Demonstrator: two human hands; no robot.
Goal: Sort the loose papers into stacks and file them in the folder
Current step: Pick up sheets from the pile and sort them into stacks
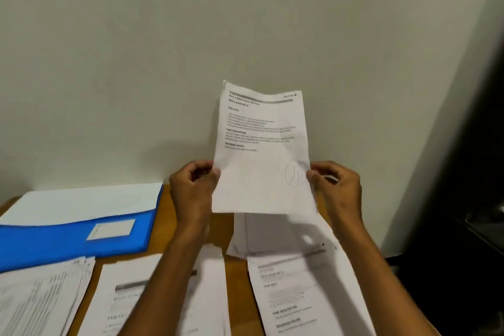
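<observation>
From the head camera, the person held a printed sheet (261,150) upright in front of a pale wall (136,49), the left hand (193,185) pinching its left edge low down and the right hand (335,185) pinching the right edge at about the same height, fingers curled behind the paper and thumbs in front. The step in hand looked like reading the headings to decide which stack the sheet belonged to; done well, that would mean keeping both grips light and near the edges so the thin paper stayed taut without creasing, then lowering it flat and square onto the matching pile. The sheet was thin and slightly rumpled, with a grey band and bold headings near the top and a pencilled loop low on its right side. Below it on the wooden table (163,215) lay the rest of the papers: a stack of dense tables (41,300) at the left, a middle stack (128,294) of headed pages partly hidden by the left forearm, and a looser fan of sheets (294,289) at the right, its edges uneven. The blue folder (68,240), smooth and glossy with a white label, lay open at the far left with a white page showing inside, well apart from the held sheet.
</observation>
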